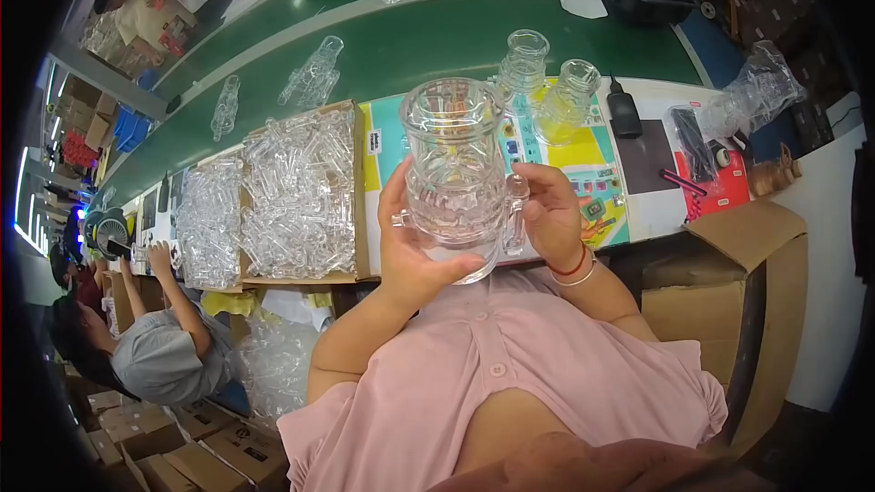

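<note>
- A pale pink button-front top [510, 383] with short sleeves, round matching buttons down the middle placket.
- The left hand [410, 246] and its wrist are bare, no jewellery in sight.
- The right hand [551, 214] has a thin red cord and a slim silvery bangle [578, 275] at its wrist.

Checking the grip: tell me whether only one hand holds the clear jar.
No, both hands hold the clear jar: the left hand cups its base, the right hand grips its handle side.

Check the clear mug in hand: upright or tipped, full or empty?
Upright and empty. The clear mug has its open rim on top and nothing shows inside. Left hand cups its base; right hand is at the handle.
</note>
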A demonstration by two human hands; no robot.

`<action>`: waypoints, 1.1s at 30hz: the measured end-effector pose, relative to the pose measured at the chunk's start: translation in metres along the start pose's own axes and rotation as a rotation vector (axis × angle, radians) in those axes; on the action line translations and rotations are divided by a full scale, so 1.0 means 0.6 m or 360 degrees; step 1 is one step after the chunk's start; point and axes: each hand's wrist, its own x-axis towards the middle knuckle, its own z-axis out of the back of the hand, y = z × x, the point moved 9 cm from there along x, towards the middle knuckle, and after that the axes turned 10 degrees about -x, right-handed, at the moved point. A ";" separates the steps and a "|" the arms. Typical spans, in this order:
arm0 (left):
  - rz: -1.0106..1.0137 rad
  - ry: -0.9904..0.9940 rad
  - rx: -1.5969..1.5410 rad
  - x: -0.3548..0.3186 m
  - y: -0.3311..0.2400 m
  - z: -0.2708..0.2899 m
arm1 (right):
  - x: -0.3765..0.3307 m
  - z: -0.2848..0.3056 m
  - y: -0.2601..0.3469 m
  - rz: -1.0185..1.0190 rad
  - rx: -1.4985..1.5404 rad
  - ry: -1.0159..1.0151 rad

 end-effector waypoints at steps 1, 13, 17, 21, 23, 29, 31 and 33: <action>0.0001 -0.0014 -0.0047 0.001 0.000 0.002 | -0.001 -0.003 0.000 -0.0023 0.0095 0.0020; 0.0110 -0.0041 0.0015 -0.010 -0.025 0.019 | 0.000 -0.025 0.031 0.0272 -0.0504 0.0080; 0.0132 0.0017 0.0031 -0.015 -0.030 0.028 | 0.008 -0.049 0.051 0.0368 -0.0673 0.0159; 0.0260 0.0023 -0.0163 -0.026 -0.022 0.055 | 0.033 -0.092 0.089 0.0695 -0.1020 0.0489; 0.0206 0.0062 -0.0251 -0.037 -0.037 0.048 | 0.062 -0.097 0.083 0.0289 -0.0459 0.0344; 0.0410 0.0787 0.0460 -0.114 0.011 0.093 | 0.017 -0.223 0.094 -0.0209 0.0241 0.0924; -0.0896 0.0864 0.1030 -0.126 -0.109 0.010 | -0.008 -0.218 0.092 0.0212 0.0097 0.0899; -0.0881 0.0905 0.1063 -0.134 -0.116 0.013 | -0.031 -0.229 0.102 0.0471 -0.0108 0.1005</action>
